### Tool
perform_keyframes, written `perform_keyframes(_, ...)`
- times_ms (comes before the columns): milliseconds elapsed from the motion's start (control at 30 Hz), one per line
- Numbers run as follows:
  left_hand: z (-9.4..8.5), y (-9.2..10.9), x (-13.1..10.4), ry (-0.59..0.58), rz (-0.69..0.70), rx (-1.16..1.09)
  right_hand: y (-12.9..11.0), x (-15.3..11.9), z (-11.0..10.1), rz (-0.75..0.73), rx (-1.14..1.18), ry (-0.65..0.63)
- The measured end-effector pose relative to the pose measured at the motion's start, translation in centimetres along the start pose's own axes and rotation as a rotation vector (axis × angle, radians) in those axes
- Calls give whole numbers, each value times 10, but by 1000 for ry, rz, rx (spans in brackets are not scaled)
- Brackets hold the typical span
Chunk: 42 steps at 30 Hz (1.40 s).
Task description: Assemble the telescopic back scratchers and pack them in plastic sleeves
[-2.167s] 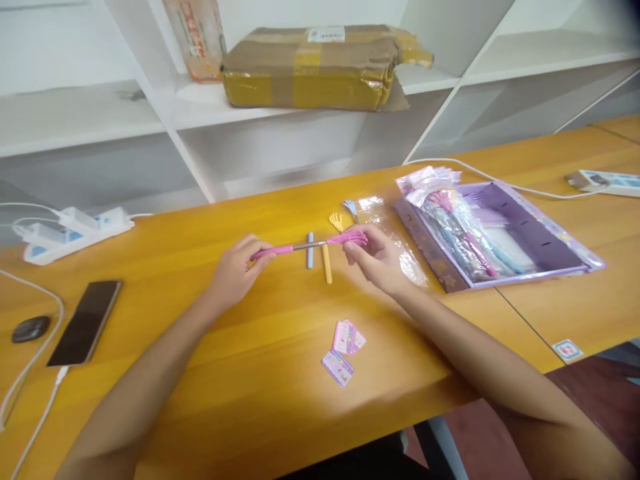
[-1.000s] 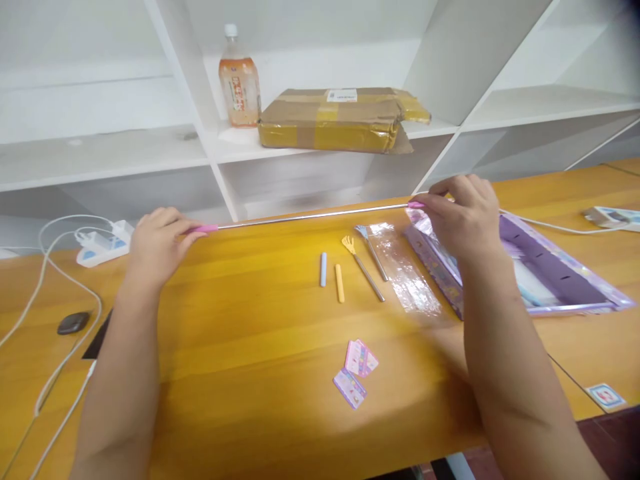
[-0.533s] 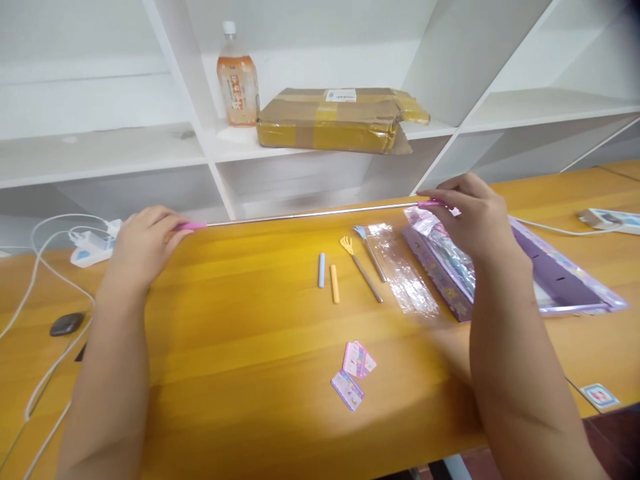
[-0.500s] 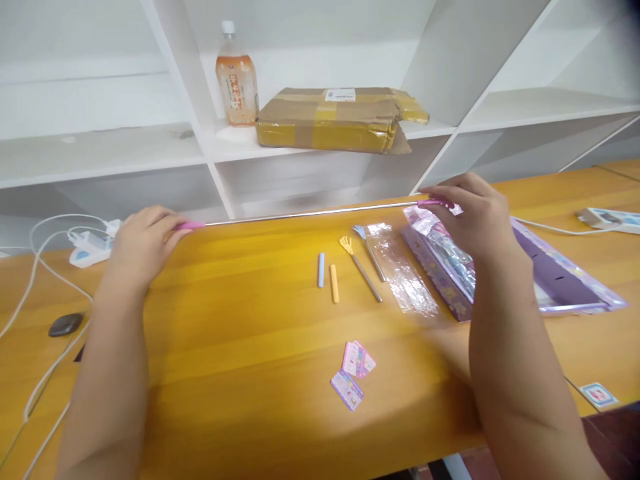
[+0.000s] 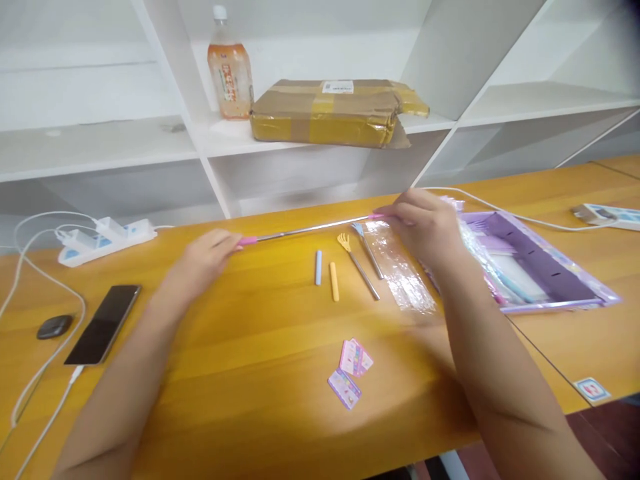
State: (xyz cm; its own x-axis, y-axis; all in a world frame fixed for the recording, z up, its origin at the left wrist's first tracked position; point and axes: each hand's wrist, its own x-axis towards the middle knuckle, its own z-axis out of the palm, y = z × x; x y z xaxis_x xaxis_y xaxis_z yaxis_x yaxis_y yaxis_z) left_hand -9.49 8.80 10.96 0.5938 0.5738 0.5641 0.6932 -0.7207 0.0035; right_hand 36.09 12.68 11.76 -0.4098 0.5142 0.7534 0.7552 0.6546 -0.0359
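Note:
Between my hands a telescopic back scratcher point(image 5: 315, 228) with a silver rod is stretched out above the table. My left hand point(image 5: 213, 257) is closed around its pink handle, and my right hand point(image 5: 423, 217) pinches the pink end, which the fingers mostly cover. Below the rod lie a yellow hand-shaped scratcher head on a metal rod point(image 5: 361, 268) and a blue one point(image 5: 369, 252). Left of them rest a blue handle point(image 5: 319, 268) and a yellow handle point(image 5: 334, 281), both detached. A clear plastic wrapper point(image 5: 403, 273) is spread beneath my right wrist.
A purple box point(image 5: 560, 257) with plastic-wrapped items stands at right. Small printed cards point(image 5: 345, 388) lie in front. At left are a phone point(image 5: 104, 325), a mouse point(image 5: 55, 327), a power strip point(image 5: 107, 241) and cables. Shelves behind hold a bottle point(image 5: 230, 77) and a cardboard box point(image 5: 325, 113).
My hands have come closer together, the left moving right and the right moving left. The scratcher's rod between them is shorter. More of the phone and the purple box shows.

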Motion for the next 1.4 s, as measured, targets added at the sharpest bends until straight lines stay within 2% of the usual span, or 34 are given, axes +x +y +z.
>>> perform_keyframes(133, 34, 41, 3, -10, -24, -75, -49, 3, 26, -146, 35, -8)
perform_keyframes(267, 48, 54, -2, -43, -37, -91, -83, -3, 44, -205, -5, -14)
perform_keyframes(433, 40, 52, -2, -74, -43, -50, -95, -9, 50, -195, -20, -13)
perform_keyframes(767, 25, 63, 2, -128, -41, 15, -99, -7, 43, -249, -43, -21)
perform_keyframes(933, 14, 68, 8, -171, -148, -74, -100, 0, 33, -265, -145, -120)
perform_keyframes(1067, 13, 73, 10, -187, -283, -191, -103, 0, 37, -279, -190, -151)
perform_keyframes(1167, 14, 63, 8, -194, -227, -149, -91, 1, 43, -254, -204, -147)
perform_keyframes(1233, 9, 40, 3, -167, -170, -78, -65, 0, 43, -187, -217, -133)
perform_keyframes(1300, -6, 5, -5, -96, -147, 29, -22, -4, 35, -68, -239, -101)
perform_keyframes(1400, -38, -51, -20, -11, -135, 228, 56, -17, 13, 176, -312, -57)
